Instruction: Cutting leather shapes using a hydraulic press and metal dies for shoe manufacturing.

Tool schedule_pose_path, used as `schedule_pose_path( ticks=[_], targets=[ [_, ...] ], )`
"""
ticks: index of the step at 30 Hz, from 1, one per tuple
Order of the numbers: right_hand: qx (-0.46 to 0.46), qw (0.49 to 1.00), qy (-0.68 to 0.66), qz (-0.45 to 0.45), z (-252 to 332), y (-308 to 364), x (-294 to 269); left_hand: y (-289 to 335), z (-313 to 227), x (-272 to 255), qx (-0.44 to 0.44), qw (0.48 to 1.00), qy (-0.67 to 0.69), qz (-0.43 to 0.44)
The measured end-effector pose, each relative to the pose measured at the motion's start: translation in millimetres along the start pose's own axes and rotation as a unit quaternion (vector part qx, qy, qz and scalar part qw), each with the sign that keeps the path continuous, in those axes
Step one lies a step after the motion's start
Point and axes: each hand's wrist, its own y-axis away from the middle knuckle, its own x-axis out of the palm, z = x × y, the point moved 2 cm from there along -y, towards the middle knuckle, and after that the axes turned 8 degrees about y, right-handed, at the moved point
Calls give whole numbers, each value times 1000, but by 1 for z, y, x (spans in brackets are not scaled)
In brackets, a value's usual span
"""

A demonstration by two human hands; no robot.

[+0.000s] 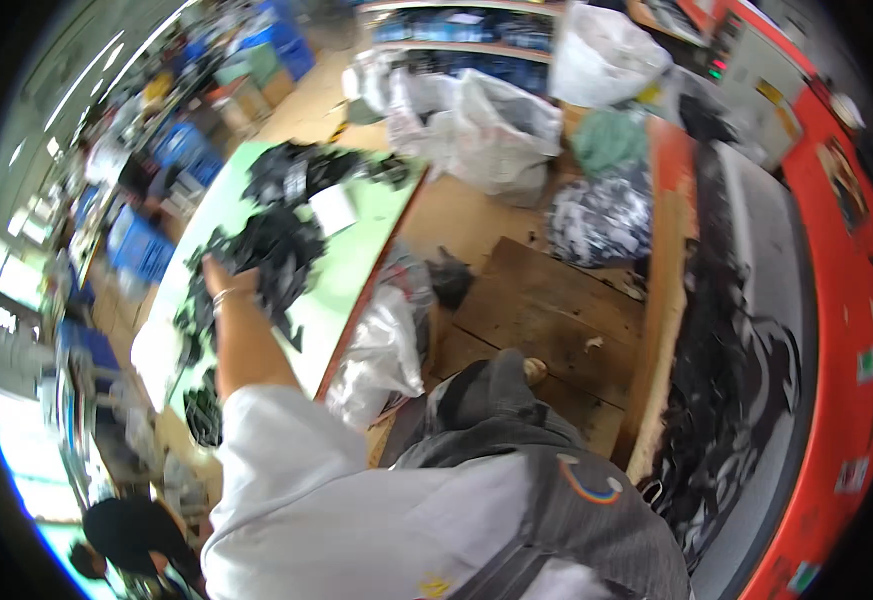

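Pale sacks [506, 130] crowd the floor [301, 115] beyond our light green table [361, 255], and a red machine [846, 300] stands at the far right. Our left hand [229, 280] is at the left part of a heap of black strips [281, 250] on the tabletop, near a white square piece [333, 210]. Blur blunts its fingers, so we cannot tell whether they grasp any strips; our right hand is out of view.

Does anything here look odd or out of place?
Mostly just untidy: black material lies tangled in loose heaps on the pale green table, and a small pale scrap lies stray on the brown boards. Nothing looks clearly damaged.
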Motion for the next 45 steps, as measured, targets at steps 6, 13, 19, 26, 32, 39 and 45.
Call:
schedule_pose_path(
  ticks=[6,13,19,26,32,39,45],
  targets=[
    [149,933,295,141,-208,234,-207,-53,-34,-13,-182,627,754,73],
    [186,933,-180,249,109,242,-207,98,-444,253,-114,705,562,418],
    [334,802,-343,358,248,240,-210,395,-661,283,233,533,401,708],
    [420,752,-298,413,279,241,-185,620,-672,259,739,205,224,601],
    [514,725,-327,322,190,190,-167,608,-636,301,842,78,3,534],
    [575,748,-215,252,100,191,-6,605,-646,317,785,63,64,613],
    [478,775,-245,334,67,224,61,606,-656,333,738,49,90,667]
  ],
)
